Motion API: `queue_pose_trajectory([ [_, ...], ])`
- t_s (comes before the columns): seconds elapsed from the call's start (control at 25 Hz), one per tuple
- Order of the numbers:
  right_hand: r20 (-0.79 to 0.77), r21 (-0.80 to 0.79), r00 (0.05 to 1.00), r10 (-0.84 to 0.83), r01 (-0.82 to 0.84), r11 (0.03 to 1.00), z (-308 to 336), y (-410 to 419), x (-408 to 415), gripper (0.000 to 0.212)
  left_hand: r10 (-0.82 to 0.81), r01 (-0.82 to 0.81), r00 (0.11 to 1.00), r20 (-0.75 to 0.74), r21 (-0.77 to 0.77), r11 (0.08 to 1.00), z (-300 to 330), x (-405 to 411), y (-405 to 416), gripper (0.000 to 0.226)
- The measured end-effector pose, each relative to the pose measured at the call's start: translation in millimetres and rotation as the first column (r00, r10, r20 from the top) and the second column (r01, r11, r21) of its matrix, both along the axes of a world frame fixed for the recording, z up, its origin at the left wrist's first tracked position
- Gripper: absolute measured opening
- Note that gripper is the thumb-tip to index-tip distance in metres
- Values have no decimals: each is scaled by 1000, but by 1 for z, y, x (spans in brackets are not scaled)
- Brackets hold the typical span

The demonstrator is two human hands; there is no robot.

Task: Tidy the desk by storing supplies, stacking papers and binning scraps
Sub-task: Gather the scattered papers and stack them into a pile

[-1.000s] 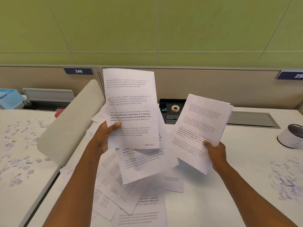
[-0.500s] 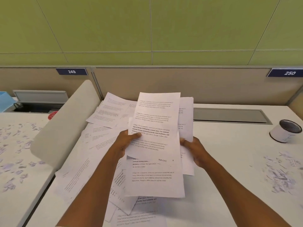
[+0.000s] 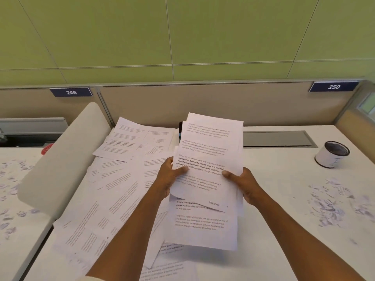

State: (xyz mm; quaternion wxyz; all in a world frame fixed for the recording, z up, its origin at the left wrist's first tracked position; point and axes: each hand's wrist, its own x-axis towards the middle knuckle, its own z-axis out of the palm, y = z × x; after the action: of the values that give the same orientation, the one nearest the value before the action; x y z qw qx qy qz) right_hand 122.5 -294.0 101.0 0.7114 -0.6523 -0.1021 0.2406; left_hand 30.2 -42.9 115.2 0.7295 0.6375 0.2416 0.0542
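Both hands hold one bundle of printed sheets (image 3: pixel 209 151) above the desk (image 3: pixel 284 230). My left hand (image 3: pixel 169 175) grips its left edge with the thumb on top. My right hand (image 3: pixel 242 184) grips its right edge, thumb on the front page. The sheets in the bundle are uneven, with lower pages sticking out at the bottom. Several loose printed papers (image 3: pixel 121 179) lie spread over the desk's left half, overlapping. Torn paper scraps (image 3: pixel 336 201) are scattered on the desk at the right.
A white cup-shaped bin with a dark inside (image 3: pixel 331 154) stands at the back right. A curved white divider (image 3: pixel 60 157) separates the neighbouring desk, which carries more scraps (image 3: pixel 12 189). A grey cable tray (image 3: pixel 278 138) runs along the back. A black organiser (image 3: pixel 180 130) peeks out behind the bundle.
Two separate handfuls of sheets came together into one bundle held by both hands, which then shifted right and lowered slightly. The view also turned to the right.
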Motion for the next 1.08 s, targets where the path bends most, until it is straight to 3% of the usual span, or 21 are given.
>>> queue_pose_trajectory([
  [0.2,120,5,988,-102,102,995,14,-35,20,43,-59,58,992,112,13,998,7,24,-37,36],
  [0.4,191,32,968,-162,158,987,22,-68,34,38,-125,118,972,200,43,992,12,36,-64,36],
  [0.84,129,-72,965,-230,241,968,-25,-81,11,41,-230,226,973,-3,210,951,-33,29,-89,49],
  [1.08,122,-19,937,-327,332,943,-25,-67,5,33,-240,226,967,88,146,963,-32,27,-98,52],
])
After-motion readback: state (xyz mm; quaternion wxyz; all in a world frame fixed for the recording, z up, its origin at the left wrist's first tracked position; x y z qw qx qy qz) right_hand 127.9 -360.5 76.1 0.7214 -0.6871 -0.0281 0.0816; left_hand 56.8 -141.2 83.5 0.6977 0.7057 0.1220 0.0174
